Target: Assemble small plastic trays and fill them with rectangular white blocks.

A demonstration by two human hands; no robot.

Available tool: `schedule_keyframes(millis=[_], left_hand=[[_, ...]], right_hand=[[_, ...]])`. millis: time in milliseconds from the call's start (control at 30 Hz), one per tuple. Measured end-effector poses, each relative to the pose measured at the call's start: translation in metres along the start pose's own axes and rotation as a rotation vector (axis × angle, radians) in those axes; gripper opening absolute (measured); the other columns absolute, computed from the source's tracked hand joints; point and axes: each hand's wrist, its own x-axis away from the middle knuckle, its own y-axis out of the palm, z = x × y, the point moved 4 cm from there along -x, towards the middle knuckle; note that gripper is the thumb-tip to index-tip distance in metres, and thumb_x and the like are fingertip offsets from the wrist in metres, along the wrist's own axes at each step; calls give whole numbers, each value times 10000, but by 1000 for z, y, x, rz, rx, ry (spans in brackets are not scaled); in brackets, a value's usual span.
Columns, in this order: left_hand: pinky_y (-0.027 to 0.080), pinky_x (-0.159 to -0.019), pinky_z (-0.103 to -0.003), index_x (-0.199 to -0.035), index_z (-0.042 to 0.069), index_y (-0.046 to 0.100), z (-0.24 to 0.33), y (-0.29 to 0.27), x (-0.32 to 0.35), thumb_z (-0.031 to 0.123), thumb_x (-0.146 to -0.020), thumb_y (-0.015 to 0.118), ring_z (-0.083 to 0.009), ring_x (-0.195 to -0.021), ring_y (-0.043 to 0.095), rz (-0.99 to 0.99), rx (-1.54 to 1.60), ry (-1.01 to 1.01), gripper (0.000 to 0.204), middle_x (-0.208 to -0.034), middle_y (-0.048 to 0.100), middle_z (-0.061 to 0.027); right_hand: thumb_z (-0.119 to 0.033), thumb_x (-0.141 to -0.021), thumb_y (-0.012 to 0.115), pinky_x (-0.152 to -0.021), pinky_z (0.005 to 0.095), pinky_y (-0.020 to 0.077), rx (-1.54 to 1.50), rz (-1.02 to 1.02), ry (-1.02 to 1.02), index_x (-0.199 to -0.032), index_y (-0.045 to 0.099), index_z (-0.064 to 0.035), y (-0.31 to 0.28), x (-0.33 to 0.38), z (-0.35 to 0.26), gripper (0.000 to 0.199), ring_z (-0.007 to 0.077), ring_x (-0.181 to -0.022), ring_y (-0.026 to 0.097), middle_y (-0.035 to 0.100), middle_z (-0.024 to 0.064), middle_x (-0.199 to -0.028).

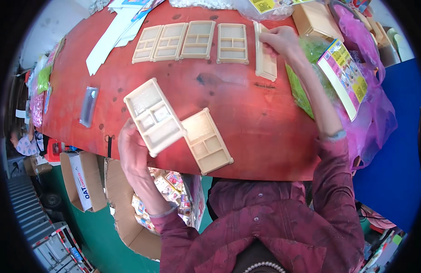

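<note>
Red table (283,141); printed card (344,78); left hand (132,146) holding tray (164,135)

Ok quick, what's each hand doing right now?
Left hand: holding a divided cream tray by its side.
Right hand: closed on a second cream tray, farther across the table.

I face a red table (260,113) toward twelve o'clock. I see green floor (83,225) at eight, a pale wall (47,27) at ten.
</note>
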Motion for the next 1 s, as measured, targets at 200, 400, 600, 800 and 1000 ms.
schedule_keyframes(millis=[200, 400, 600, 800, 1000], left_hand=[[513, -661, -265, -937, -15, 563, 2, -46, -68, 142, -824, 515, -130, -795, 598, -66, -170, -43, 200, -939, 612, -90], [403, -473, -202, -864, 8, 591, 1, -63, -87, 158, -862, 529, -85, -526, 515, 7, -504, -10, 163, -700, 590, -35], [453, -547, -234, -913, -33, 612, 11, -53, -81, 168, -900, 548, -105, -610, 559, 327, -1000, 417, 212, -726, 608, -53], [376, -952, -445, -1103, -49, 574, -13, 10, -61, 123, -815, 635, -388, -1129, 462, 79, -1542, 767, 341, -1185, 517, -242], [344, -998, -466, -1213, -53, 499, -21, 2, -62, 104, -810, 655, -411, -1217, 379, 70, -1534, 715, 460, -1274, 436, -263]], right_hand=[[-186, -714, 611, -552, 292, 502, 525, 225, -101, -606, 655, 5, 22, -50, 22, 224, 137, -486, 599, 605, 94, -515], [-144, -706, 610, -679, 400, 517, 612, 289, -367, -709, 667, 27, 23, -24, 17, 179, 328, -667, 651, 654, 178, -669], [-59, -756, 614, -734, 450, 501, 729, 215, -455, -873, 657, 17, 39, 7, 23, 146, 388, -834, 615, 620, 219, -870], [-74, -767, 615, -733, 462, 498, 694, 262, -444, -851, 668, -21, 43, -9, 39, 113, 385, -828, 610, 615, 207, -867], [-99, -767, 589, -716, 465, 502, 655, 258, -356, -830, 687, -32, 58, -18, 31, 134, 379, -806, 626, 642, 212, -854]])
